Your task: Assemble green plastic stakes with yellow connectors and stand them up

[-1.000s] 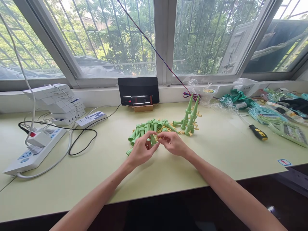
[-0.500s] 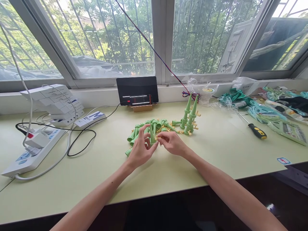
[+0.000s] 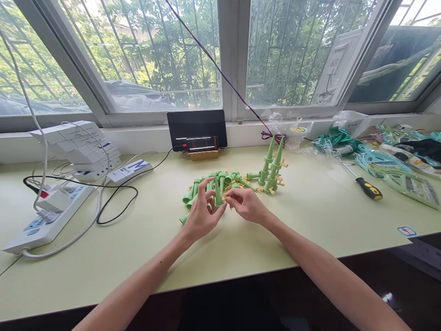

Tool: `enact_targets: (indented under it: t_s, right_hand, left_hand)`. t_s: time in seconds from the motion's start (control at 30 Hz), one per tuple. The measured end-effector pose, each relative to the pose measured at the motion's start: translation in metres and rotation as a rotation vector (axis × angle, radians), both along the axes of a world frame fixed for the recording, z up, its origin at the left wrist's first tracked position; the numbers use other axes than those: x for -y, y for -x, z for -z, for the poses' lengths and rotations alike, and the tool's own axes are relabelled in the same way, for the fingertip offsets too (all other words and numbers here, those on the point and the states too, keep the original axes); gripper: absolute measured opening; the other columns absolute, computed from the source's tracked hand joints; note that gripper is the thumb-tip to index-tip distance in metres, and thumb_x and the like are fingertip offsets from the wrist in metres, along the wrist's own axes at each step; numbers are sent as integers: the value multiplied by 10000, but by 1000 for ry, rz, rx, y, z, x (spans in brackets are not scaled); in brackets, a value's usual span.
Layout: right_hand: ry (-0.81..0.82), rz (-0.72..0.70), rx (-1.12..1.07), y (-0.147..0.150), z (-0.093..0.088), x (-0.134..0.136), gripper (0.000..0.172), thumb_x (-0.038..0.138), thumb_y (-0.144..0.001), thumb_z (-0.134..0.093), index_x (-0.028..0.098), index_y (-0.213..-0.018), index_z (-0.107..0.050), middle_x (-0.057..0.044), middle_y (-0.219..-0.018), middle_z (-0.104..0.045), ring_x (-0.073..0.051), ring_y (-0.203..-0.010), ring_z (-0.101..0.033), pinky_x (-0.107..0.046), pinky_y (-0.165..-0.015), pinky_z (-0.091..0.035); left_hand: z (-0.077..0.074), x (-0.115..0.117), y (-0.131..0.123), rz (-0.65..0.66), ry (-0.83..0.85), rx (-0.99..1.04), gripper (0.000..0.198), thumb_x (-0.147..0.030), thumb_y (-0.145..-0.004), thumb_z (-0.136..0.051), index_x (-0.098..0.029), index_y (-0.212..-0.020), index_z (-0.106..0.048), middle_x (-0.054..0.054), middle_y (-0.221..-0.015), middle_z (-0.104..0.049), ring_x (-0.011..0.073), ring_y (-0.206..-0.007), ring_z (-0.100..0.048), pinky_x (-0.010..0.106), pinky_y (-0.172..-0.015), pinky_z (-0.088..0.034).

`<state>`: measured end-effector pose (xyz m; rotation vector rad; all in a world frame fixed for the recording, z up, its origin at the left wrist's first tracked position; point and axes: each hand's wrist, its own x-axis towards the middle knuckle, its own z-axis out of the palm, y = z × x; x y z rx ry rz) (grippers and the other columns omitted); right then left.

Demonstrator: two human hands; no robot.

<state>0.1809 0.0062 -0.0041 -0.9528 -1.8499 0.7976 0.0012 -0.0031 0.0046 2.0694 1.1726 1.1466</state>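
An upright green watering spike [image 3: 217, 193] stands in front of the pile, its tip pointing up. My left hand [image 3: 203, 214] curls around it from the left, index finger raised, thumb near its base. My right hand [image 3: 247, 205] pinches a small yellow valve [image 3: 224, 198] against the spike's lower right side. Behind my hands lies a pile of loose green spikes [image 3: 196, 186] mixed with yellow valves. To the right, stacked green spikes [image 3: 274, 170] with yellow valves stand upright in two columns. My fingers partly hide the spike's base and the valve.
A tablet [image 3: 196, 124] and a phone lean at the window ledge. On the left are a power strip [image 3: 48, 225], cables and stacked white boxes [image 3: 79, 147]. A screwdriver [image 3: 368, 188] and plastic packages [image 3: 406, 181] lie at the right. The table's front edge is below my forearms.
Almost nothing differs. Both hands stay at the spike, and my right fingers have shifted very slightly at the valve.
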Motion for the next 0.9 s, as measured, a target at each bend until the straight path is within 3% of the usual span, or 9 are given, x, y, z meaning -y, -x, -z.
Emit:
enact_targets:
  t_s: [0.17,0.3,0.4,0.9]
  right_hand:
    - [-10,2,-27,0,0,-1,142,291,-901,-570,175,-864,-642,-15,-661,-632,-120,-533,-507,-253,-535,-422]
    - [-18,18,-25,0,1,-1,151,315,-890,-594,175,-923,-640,-19,-716,-645,-113,-537,-481,-256,-536,-415]
    - [-3,19,-44,0,1,-1,165,326,-880,-611,174,-943,-624,-24,-767,-651,-112,-554,-492,-256,-540,-419]
    - [33,-34,-113,-1,1,-2,102,261,-851,-622,167,-816,-608,-4,-685,-616,-95,-526,-489,-234,-515,-413]
  left_hand:
    - [2,-4,2,-17,28,-23,594,-332,-832,-641,-253,-1348,-356,14,-931,-546,83,-613,-520,192,-494,-463]
    - [1,-5,4,10,92,-9,346,-363,-853,-621,-200,-1150,-550,45,-938,-597,108,-661,-555,211,-517,-486]
    - [-1,-7,5,43,133,39,237,-370,-851,-624,-190,-1004,-605,52,-954,-626,125,-709,-578,205,-510,-485]
    - [-2,-8,8,59,262,156,264,-418,-756,-704,-183,-872,-673,27,-720,-631,171,-643,-638,241,-494,-481]
